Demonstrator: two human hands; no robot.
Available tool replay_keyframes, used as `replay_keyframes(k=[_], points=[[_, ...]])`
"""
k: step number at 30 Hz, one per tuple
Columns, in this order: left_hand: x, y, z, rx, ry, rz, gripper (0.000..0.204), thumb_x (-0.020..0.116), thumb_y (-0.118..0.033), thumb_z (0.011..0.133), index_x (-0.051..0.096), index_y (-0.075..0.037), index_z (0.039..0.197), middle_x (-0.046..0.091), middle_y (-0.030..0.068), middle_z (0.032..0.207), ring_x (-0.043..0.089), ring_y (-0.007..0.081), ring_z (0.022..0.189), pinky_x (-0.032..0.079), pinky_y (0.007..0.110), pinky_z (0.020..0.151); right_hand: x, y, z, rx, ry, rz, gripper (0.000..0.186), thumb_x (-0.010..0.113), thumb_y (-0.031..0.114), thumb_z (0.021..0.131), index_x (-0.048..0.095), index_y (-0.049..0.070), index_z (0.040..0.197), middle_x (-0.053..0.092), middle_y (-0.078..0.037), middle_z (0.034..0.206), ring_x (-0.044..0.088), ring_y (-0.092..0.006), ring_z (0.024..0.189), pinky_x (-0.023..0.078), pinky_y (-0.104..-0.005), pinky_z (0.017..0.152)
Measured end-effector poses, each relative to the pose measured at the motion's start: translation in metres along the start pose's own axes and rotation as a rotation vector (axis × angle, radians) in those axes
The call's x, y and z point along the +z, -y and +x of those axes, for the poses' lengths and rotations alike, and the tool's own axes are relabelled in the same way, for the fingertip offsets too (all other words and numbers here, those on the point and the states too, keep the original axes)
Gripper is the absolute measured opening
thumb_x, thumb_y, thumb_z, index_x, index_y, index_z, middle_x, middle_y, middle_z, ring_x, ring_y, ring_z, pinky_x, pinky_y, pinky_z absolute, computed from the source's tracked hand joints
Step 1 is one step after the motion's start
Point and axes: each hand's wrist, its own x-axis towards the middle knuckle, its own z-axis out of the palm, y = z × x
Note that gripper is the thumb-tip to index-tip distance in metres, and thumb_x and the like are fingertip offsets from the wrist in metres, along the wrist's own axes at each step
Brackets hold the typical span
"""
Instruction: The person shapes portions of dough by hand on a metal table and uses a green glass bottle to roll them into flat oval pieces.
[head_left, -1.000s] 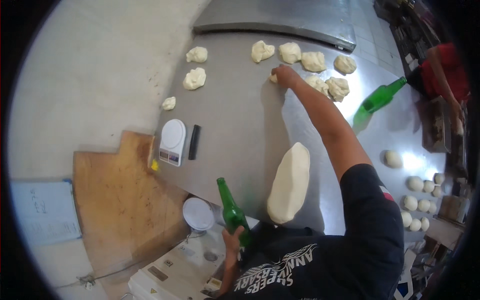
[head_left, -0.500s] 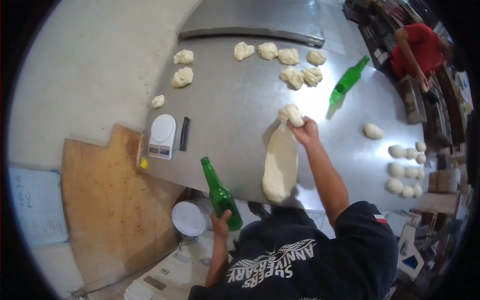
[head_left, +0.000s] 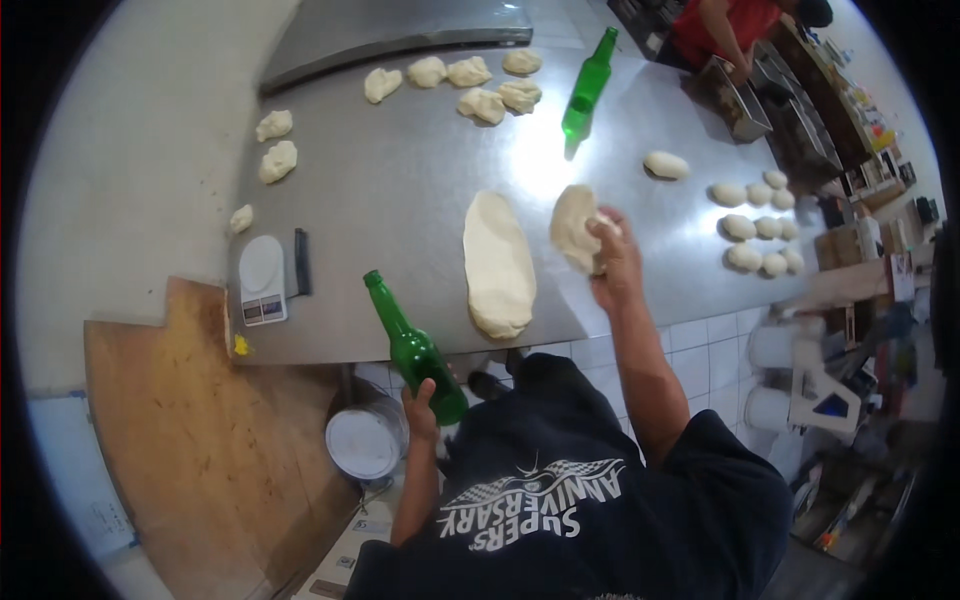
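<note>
My left hand (head_left: 420, 412) is closed round the base of a green glass bottle (head_left: 408, 345), which tilts up and away at the table's front edge. In my right hand (head_left: 618, 255) is a lump of dough (head_left: 577, 228), held above the steel table and gripped from its right side. To the left of that lump, a long flattened oval of dough (head_left: 498, 265) lies on the metal, its near end close to the front edge. Neither hand touches it.
Rough dough pieces (head_left: 468, 71) sit at the back and left. A second green bottle (head_left: 589, 88) lies beyond my right hand. Smooth dough balls (head_left: 740, 227) stand at the right. A white scale (head_left: 262, 280) is at the left edge. A person in red (head_left: 720, 35) handles metal pans (head_left: 735, 100).
My right hand has moved right with the dough lump, away from the far end of the flattened dough. The whole view has shifted. My left hand still holds the bottle.
</note>
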Motion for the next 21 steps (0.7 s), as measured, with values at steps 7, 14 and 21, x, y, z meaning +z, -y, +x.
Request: replay_keyframes(k=[7, 14, 21], points=[[0.041, -0.003, 0.024, 0.024, 0.108, 0.191, 0.052, 0.081, -0.031, 0.096, 0.066, 0.001, 0.136, 0.075, 0.0118, 0.115, 0.074, 0.0232, 0.102, 0.060, 0.037, 0.091, -0.090, -0.071, 0.002, -0.938, -0.009, -1.518, 0.055, 0.069, 0.014, 0.098, 0.058, 0.007, 0.151, 0.063, -0.018, 0.150, 0.061, -0.0418, 0.136, 0.048, -0.0541, 0.115], [0.153, -0.026, 0.073, 0.272, 0.256, 0.763, 0.058, 0.091, -0.032, 0.088, 0.070, -0.004, 0.134, 0.078, 0.0114, 0.116, 0.075, 0.0244, 0.101, 0.060, 0.040, 0.090, -0.091, -0.033, -0.008, -0.102, 0.356, -1.174, 0.044, 0.067, 0.023, 0.103, 0.069, 0.005, 0.143, 0.063, -0.022, 0.152, 0.060, -0.0450, 0.140, 0.050, -0.0512, 0.112], [0.270, 0.018, 0.150, 0.706, 0.568, 1.450, 0.083, 0.096, -0.043, 0.073, 0.067, -0.013, 0.146, 0.072, 0.0097, 0.132, 0.066, 0.0325, 0.124, 0.044, 0.050, 0.117, -0.118, -0.032, 0.002, -0.949, -0.079, -1.388, 0.031, 0.071, 0.016, 0.099, 0.073, 0.013, 0.130, 0.070, -0.010, 0.132, 0.060, -0.0349, 0.132, 0.041, -0.0539, 0.115]])
